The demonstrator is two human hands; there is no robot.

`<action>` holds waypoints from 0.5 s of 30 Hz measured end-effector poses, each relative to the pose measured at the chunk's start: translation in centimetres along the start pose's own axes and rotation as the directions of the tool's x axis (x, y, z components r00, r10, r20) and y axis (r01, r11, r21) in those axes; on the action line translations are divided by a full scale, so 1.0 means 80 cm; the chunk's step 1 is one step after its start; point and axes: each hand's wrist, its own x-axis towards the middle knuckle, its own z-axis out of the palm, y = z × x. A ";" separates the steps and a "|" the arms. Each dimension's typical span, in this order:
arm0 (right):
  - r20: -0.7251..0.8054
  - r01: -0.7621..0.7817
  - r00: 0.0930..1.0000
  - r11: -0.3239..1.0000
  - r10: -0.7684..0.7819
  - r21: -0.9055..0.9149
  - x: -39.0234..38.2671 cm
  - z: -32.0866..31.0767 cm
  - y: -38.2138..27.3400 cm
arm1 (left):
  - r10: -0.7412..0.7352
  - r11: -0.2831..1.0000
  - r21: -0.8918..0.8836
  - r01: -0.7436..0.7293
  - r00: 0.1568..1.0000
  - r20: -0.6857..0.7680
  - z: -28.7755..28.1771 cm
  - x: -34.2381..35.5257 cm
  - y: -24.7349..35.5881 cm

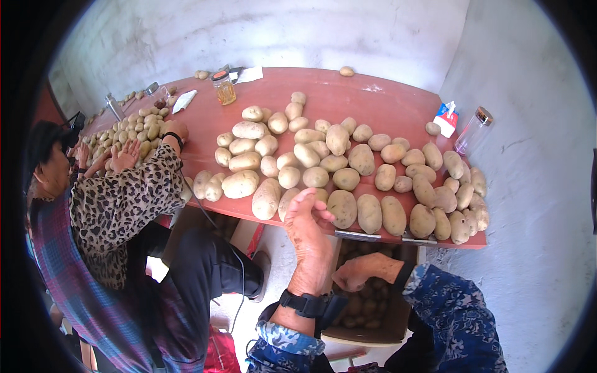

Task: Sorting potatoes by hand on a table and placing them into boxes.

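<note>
Many potatoes lie spread over the red table (373,93), most of them along its front edge. At that edge my left hand (306,221) is raised, fingers apart and loosely bent, with nothing visible in them. The closest potatoes are a round one (316,177) just beyond its fingertips and a larger one (342,209) to its right. My right hand (359,272) is lower, over an open box (367,336) below the table edge that holds more potatoes. Its fingers are curled downward, and whatever they hold, if anything, is hidden.
To my left sits a person in a leopard-print sleeve (124,199), hands on another potato pile (140,127). A lidded jar (224,87) stands toward the back. At the right are a tissue pack (446,119) and a clear bottle (474,130) beside the wall (535,155). A cable (241,273) hangs between us.
</note>
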 end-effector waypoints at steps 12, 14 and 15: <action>-0.503 0.411 0.825 0.885 -0.258 0.220 -0.154 -0.094 -0.022 | 0.082 0.995 -0.042 -0.085 0.994 -0.070 0.000 0.005 0.008; -0.619 0.454 0.756 0.852 -0.213 0.262 -0.169 -0.099 -0.027 | 0.072 0.995 -0.065 -0.077 0.995 -0.072 0.000 0.003 0.009; -0.622 0.500 0.746 0.816 -0.236 0.290 -0.175 -0.103 -0.030 | 0.081 0.996 -0.041 -0.084 0.994 -0.067 0.001 0.003 0.010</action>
